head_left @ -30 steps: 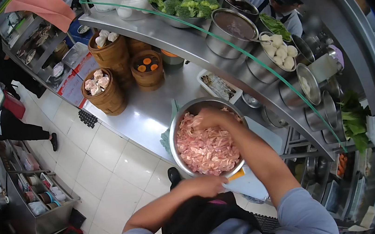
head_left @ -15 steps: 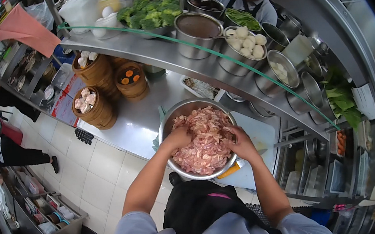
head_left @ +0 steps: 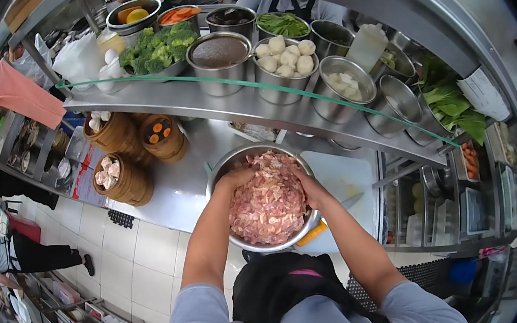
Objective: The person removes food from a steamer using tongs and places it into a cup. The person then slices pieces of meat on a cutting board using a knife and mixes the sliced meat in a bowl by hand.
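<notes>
A steel bowl (head_left: 273, 247) full of pink raw meat pieces (head_left: 269, 199) sits at the counter's near edge. My left hand (head_left: 239, 178) is in the bowl at its upper left, its fingers sunk into the meat and hidden. At the right inner side of the bowl, my right hand (head_left: 311, 188) presses against the meat, its fingertips hidden between meat and wall. To the right lies a pale cutting board (head_left: 345, 180) with a knife, whose yellow handle (head_left: 312, 232) points toward the bowl.
Bamboo steamers (head_left: 126, 184) stand at the left of the steel counter (head_left: 180, 203). A shelf (head_left: 200, 104) above holds broccoli (head_left: 161, 49), a pot of white balls (head_left: 286, 58) and leafy greens (head_left: 452, 105). One co-worker (head_left: 24, 251) bends at the left; another stands behind the shelf.
The view has swung and shifted across the shelf. My left hand has gone from the bowl's near rim into the meat; my right hand has moved from the meat's far part to the right side.
</notes>
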A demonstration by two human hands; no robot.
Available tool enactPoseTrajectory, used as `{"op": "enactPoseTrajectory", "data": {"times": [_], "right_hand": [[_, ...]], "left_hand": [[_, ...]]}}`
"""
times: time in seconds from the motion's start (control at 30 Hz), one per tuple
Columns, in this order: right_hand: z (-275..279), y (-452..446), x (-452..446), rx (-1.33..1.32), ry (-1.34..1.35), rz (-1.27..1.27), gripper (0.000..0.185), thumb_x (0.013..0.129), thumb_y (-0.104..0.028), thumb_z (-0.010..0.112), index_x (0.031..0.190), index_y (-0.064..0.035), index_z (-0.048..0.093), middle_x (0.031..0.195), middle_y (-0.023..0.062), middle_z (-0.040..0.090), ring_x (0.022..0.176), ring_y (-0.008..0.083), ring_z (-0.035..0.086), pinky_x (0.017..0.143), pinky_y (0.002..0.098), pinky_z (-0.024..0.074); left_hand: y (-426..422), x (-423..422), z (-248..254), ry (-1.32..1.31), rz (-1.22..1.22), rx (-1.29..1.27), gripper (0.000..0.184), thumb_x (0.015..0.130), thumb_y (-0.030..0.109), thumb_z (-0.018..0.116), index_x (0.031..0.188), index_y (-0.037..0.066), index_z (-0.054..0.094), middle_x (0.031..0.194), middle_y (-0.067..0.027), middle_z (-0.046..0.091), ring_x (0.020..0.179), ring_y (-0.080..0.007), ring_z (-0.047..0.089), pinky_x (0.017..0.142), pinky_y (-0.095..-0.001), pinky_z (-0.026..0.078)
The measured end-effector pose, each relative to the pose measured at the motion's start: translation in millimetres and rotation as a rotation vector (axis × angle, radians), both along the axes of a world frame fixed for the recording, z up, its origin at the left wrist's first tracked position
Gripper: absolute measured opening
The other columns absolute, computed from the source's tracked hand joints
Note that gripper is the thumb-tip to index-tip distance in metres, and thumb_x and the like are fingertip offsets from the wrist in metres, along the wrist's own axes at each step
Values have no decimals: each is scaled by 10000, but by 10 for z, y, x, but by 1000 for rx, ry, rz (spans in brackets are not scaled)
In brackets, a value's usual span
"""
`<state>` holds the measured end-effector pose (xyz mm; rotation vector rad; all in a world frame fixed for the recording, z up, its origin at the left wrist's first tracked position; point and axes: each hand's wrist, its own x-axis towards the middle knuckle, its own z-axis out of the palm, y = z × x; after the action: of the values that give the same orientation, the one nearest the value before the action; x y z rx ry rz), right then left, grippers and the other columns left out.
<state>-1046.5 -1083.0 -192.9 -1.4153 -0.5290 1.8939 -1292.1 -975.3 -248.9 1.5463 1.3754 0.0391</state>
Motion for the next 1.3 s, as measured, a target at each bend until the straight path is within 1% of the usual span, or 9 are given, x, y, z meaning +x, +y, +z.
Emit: {"op": "enactPoseTrajectory", "data": {"times": [0.33, 0.4, 0.63, 0.7, 0.8, 0.87, 0.97, 1.1, 1.3], "right_hand": [[-94, 345, -77, -155, -38, -19, 617, 873, -659, 689, 1227, -155, 686, 1095, 41, 747, 832, 195, 731, 787, 400, 618], [-231, 373, -44, -171, -26, -12, 579, 891, -626, 684, 1229, -157, 687, 1098, 35, 748, 815, 186, 736, 755, 395, 624], [-794, 441, 112, -42, 55, 122, 609, 944, -472, 654, 1417, -97, 577, 1207, 90, 709, 1017, 251, 709, 874, 414, 588], [-468, 342, 37, 51, -23, 92, 608, 924, -411, 691, 1415, -74, 572, 1208, 98, 703, 1020, 241, 701, 878, 395, 579], [-124, 238, -110, 289, -186, 20, 550, 886, -242, 744, 1372, -38, 587, 1225, 104, 684, 1023, 235, 695, 892, 367, 575], [310, 86, -242, 575, -390, 72, 489, 859, -139, 773, 1302, -9, 612, 1211, 108, 671, 1006, 212, 682, 882, 352, 571], [477, -155, -384, 809, -723, 206, 519, 827, -201, 762, 1281, -6, 603, 1161, 168, 682, 980, 298, 695, 855, 381, 564], [395, -629, -593, 977, -1158, 452, 424, 874, -164, 660, 1274, -43, 590, 1293, 216, 595, 991, 418, 680, 842, 471, 565], [-101, -627, -544, 952, -1072, 529, 415, 894, -165, 622, 1291, -53, 581, 1335, 234, 574, 1026, 432, 670, 900, 513, 546]], "left_hand": [[120, 127, -195, -270, 98, -590, 932, 897, 700, 564, 1601, 137, 328, 1619, -120, 390, 1443, -316, 418, 1175, -502, 353], [268, 144, -728, -305, 110, -683, 847, 892, 689, 579, 1527, 138, 469, 1570, -88, 475, 1400, -269, 483, 1157, -496, 378], [15, 152, 92, -77, 178, -507, 773, 872, 665, 626, 1431, 134, 576, 1478, -69, 567, 1310, -250, 563, 1111, -476, 427], [254, 28, -651, -266, 124, -408, 689, 828, 606, 726, 1315, 127, 637, 1332, -67, 615, 1178, -237, 611, 1006, -448, 501], [-121, 33, 1183, -236, -49, -273, 505, 764, 377, 800, 1160, 103, 649, 1008, -56, 621, 860, -180, 619, 720, -343, 549], [-76, -18, 961, -403, -157, -160, 510, 702, 206, 778, 1167, 61, 627, 841, -26, 628, 688, -143, 591, 548, -300, 505], [-132, -152, 1002, -433, -365, -57, 432, 694, 197, 798, 1080, 53, 667, 812, -1, 643, 727, -105, 608, 544, -308, 498], [-499, -284, 1058, -16, -463, 348, 240, 731, 188, 736, 870, -5, 713, 862, -187, 731, 811, -321, 711, 735, -413, 569], [-598, -528, 414, 245, -630, 522, 307, 741, 202, 728, 982, 13, 743, 1094, -262, 704, 1053, -438, 660, 911, -484, 544]]}}
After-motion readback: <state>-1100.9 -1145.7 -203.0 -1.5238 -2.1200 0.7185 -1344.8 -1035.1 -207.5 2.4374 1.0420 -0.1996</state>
